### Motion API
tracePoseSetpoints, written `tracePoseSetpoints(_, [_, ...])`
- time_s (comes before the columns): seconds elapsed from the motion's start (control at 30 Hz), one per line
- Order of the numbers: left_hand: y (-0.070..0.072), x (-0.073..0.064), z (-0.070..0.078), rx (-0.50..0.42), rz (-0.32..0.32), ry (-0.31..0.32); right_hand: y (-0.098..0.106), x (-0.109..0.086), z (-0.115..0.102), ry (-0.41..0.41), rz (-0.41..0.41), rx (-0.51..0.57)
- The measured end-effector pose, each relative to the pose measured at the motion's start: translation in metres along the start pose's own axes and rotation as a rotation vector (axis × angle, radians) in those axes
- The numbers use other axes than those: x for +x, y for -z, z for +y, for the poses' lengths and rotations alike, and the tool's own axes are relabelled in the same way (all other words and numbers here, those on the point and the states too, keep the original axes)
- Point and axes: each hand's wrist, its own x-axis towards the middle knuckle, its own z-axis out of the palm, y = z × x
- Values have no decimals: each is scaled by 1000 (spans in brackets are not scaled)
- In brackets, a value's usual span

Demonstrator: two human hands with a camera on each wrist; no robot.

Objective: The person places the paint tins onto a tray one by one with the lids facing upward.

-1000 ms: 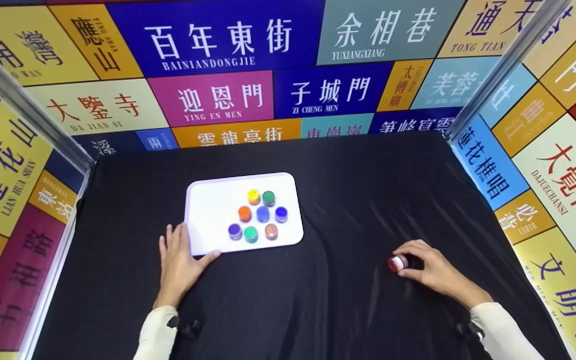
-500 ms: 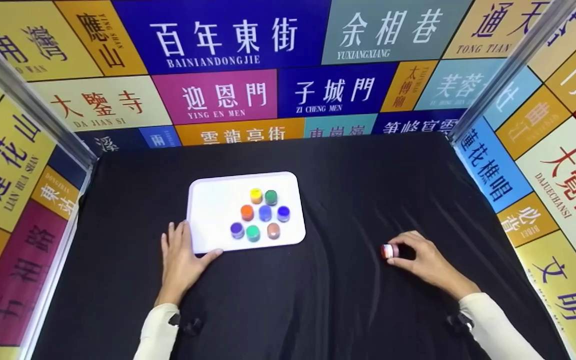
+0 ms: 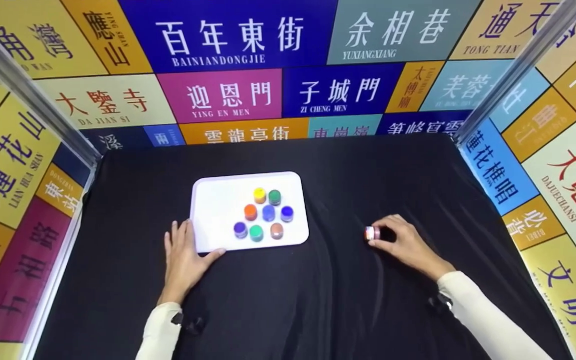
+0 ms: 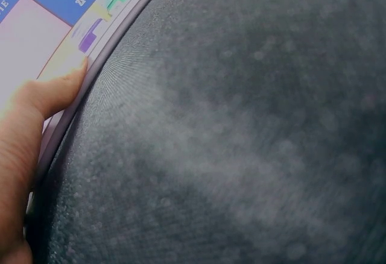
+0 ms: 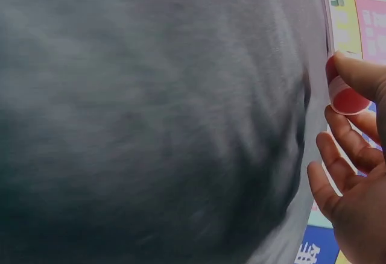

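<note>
A white tray [image 3: 218, 200] lies on the black cloth, bearing several small paint jars in yellow, green, orange, blue, purple and brown. My left hand [image 3: 184, 262] spreads across the tray's near left corner, fingers along the left side and thumb on the front rim. The left wrist view shows that thumb [image 4: 63, 89] at the rim. To the right of the tray, my right hand [image 3: 402, 242] pinches a small red paint jar [image 3: 370, 233] between thumb and fingers, its lid end pointing left. In the right wrist view the red jar [image 5: 350, 100] looks see-through at its base.
Black cloth [image 3: 288, 305] covers the table, with folds running toward the front. Printed sign panels [image 3: 228, 95] wall in the back and both sides. Metal posts [image 3: 513, 75] stand at the back corners.
My right hand has moved left and a little away from me, carrying the red paint jar closer to the tray. The left hand stays at the tray's corner; the head view shifts slightly.
</note>
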Motion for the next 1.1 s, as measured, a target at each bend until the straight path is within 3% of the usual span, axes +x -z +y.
tracePoseSetpoints(0.37, [1,1,2,10,25,-18,-18,40,-8,-5,-71,6])
tracePoseSetpoints(0.77, [0,-1,0,6,18,-13,-56,84,-27,47,-144,-20])
tracePoseSetpoints(1.1, [0,0,1,0,43,-27,-78,109,-40,16,-192,-57])
